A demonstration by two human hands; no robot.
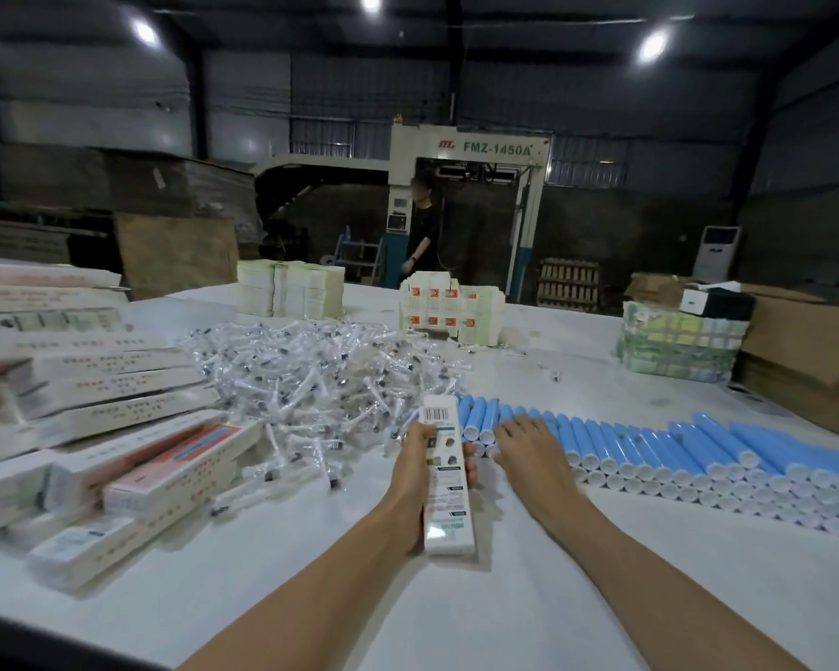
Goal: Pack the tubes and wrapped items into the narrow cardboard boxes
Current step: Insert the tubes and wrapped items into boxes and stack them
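My left hand [420, 469] grips a narrow white cardboard box [445, 477] with a barcode on top, held lengthwise over the table. To its right, my right hand [529, 445] reaches with spread fingers onto the near end of a long row of blue tubes [674, 452] with white caps. A heap of clear-wrapped items [320, 380] lies just behind and left of the box. Whether the right hand's fingers curl round a tube I cannot tell.
Packed narrow boxes [117, 428] are stacked on the left of the white table [456, 598]. Bundles of flat cartons [289, 288], [451, 307], [679, 346] stand at the back, brown cardboard [805, 351] at far right. A person [425, 230] stands by a machine beyond the table.
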